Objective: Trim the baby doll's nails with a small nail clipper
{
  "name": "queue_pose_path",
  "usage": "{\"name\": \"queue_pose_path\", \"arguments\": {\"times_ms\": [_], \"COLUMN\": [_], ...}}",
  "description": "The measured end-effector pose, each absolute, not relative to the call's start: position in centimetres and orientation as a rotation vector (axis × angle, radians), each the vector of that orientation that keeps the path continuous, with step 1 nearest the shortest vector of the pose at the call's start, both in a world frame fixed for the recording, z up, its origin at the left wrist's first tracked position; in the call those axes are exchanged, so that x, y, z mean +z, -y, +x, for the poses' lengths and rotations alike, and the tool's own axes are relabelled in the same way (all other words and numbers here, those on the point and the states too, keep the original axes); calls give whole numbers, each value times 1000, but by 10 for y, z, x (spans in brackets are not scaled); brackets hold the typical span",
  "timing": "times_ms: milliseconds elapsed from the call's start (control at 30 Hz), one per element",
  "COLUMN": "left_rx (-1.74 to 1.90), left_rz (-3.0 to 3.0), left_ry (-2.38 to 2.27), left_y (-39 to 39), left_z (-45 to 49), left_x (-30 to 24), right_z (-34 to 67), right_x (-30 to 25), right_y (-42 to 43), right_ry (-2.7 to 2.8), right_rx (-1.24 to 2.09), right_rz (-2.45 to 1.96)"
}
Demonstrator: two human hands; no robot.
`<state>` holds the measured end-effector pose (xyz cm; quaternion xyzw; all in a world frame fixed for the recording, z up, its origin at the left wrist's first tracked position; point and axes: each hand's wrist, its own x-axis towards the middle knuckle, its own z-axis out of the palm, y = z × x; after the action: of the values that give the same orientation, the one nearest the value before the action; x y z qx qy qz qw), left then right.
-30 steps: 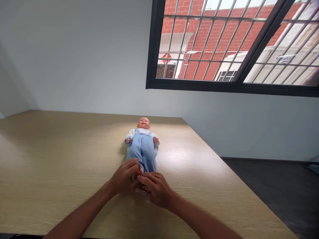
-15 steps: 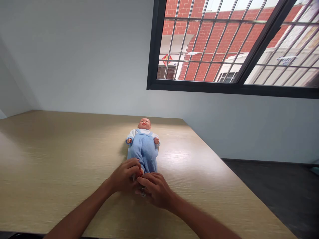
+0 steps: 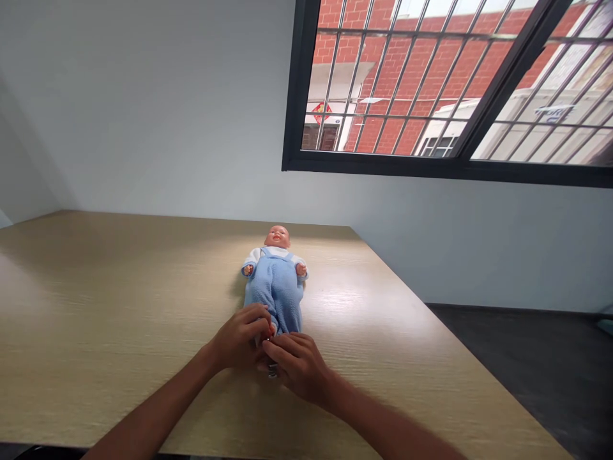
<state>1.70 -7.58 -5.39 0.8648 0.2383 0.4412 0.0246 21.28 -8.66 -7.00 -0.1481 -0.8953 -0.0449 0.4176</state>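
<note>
A baby doll (image 3: 276, 281) in a white top and light blue overalls lies on its back, its head away from me. My left hand (image 3: 244, 335) is closed around the foot at the end of the doll's leg on the left; the fingers cover most of that foot. Close beside it, my right hand (image 3: 299, 364) is closed, with thumb and fingertips pinched together at the foot. A small shiny metal object (image 3: 272, 370) pokes out beneath the right fingers. Most of it is hidden, so its kind cannot be made out.
The doll rests on a wide, pale wooden table (image 3: 143, 287). The table's right edge slants down toward me, with dark floor (image 3: 517, 358) beyond it. Behind stand a plain wall (image 3: 167, 115) and a barred window with a dark frame (image 3: 373, 161).
My right hand and the metal object under it have shifted very slightly. The left hand and the doll stay in place.
</note>
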Motion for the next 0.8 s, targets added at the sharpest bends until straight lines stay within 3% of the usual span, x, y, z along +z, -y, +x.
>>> {"name": "queue_pose_path", "arguments": {"times_ms": [800], "left_rx": [1385], "left_rz": [2640], "left_ry": [-699], "left_y": [73], "left_z": [16], "left_x": [-61], "right_z": [205], "right_x": [-70], "right_y": [88], "right_ry": [2259], "right_rx": [-239], "right_rz": [-342]}}
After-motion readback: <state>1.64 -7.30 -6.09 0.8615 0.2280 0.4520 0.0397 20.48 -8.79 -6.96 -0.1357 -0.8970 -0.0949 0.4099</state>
